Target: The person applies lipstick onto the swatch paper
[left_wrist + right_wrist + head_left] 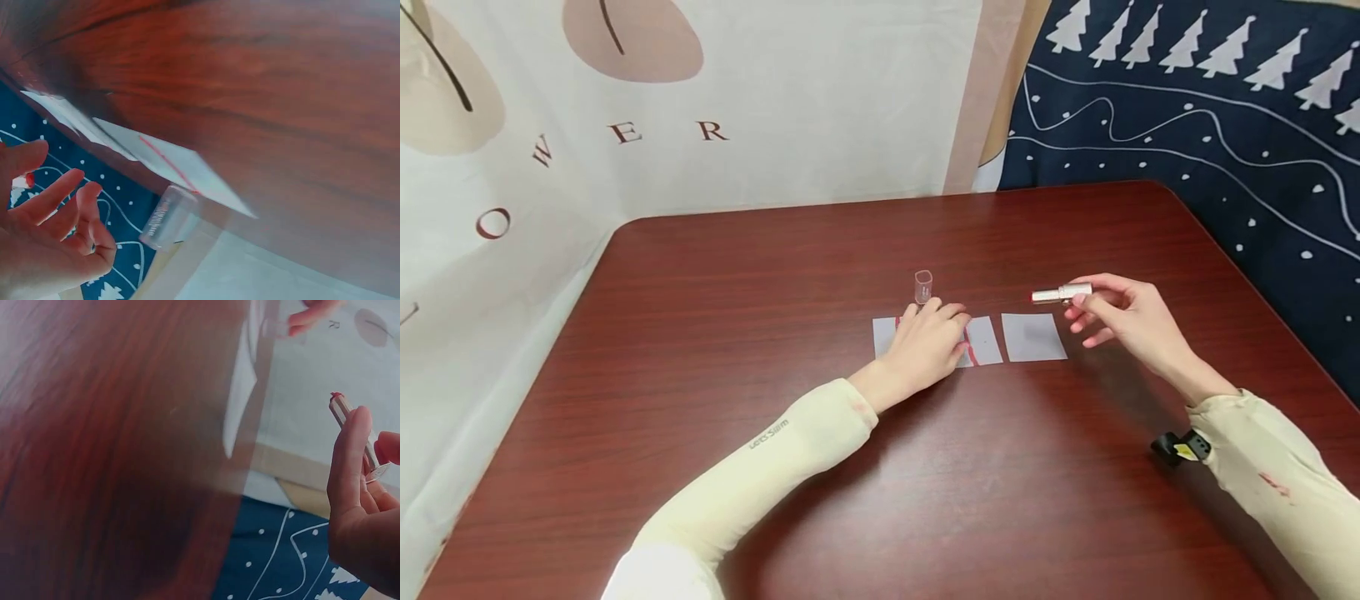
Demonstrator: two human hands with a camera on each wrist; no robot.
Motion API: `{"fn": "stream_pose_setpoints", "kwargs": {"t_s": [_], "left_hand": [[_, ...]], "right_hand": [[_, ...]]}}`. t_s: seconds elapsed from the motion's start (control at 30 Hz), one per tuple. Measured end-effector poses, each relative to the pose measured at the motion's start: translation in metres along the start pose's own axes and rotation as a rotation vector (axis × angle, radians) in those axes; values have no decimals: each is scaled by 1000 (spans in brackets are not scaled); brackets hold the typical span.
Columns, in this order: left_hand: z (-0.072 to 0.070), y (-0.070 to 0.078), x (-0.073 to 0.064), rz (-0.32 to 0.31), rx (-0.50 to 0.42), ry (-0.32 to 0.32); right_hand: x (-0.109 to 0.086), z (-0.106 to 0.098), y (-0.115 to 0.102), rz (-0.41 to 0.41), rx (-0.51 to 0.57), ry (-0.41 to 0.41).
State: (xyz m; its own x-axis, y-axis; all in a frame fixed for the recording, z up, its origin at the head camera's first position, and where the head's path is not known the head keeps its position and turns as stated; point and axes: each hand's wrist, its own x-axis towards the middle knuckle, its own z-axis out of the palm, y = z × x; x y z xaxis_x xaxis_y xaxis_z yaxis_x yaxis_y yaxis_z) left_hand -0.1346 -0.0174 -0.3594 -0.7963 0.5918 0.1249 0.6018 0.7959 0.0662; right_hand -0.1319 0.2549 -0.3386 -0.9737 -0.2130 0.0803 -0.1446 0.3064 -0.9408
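My right hand [1131, 321] pinches a lipstick [1060, 293] with a silver case and a red tip. It is held up beside a plain white paper square [1033, 337], its tip pointing left. In the right wrist view the lipstick [344, 406] shows between thumb and fingers. My left hand [928, 346], fingers loosely extended, is over white paper [985, 337] marked with red lines and covers part of it. The left wrist view shows this hand [56, 231] holding nothing. A clear cap [923, 286] stands just beyond its fingertips.
The papers lie in a row on a dark red-brown wooden table [737, 292]. Behind it hang a white cloth [820, 100] with printed letters and a navy cloth [1150, 117] with white trees. A black device [1180, 448] is at the right wrist.
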Motion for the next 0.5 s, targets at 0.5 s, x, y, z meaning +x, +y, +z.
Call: {"fn": "stream_pose_setpoints", "kwargs": {"t_s": [0.5], "left_hand": [[20, 37, 39, 2, 132, -75]], "right_hand": [[8, 7, 16, 0, -321, -15]]}}
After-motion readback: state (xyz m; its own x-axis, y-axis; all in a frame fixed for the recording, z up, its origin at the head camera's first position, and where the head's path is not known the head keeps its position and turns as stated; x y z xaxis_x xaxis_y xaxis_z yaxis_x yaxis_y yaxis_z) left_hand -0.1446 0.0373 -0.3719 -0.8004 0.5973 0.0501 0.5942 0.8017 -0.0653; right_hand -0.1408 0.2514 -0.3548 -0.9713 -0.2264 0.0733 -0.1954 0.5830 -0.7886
